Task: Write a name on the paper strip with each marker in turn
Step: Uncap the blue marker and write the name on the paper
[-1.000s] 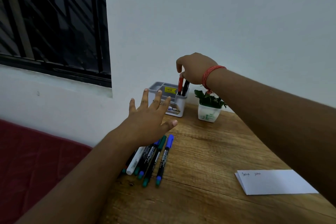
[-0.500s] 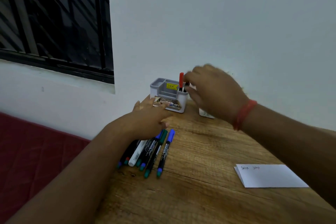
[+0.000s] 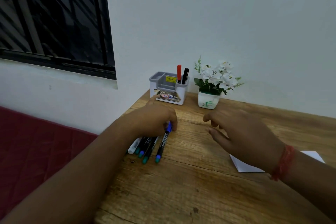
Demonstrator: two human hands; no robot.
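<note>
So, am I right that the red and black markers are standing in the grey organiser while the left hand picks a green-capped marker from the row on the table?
Not quite. In the head view the left hand is closing on the blue-capped marker, not a green-capped one. The rest holds: the red marker and black marker stand in the grey organiser, and the row lies on the table.

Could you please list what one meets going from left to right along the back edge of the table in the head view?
Grey organiser → red marker → black marker → potted white flowers.
</note>
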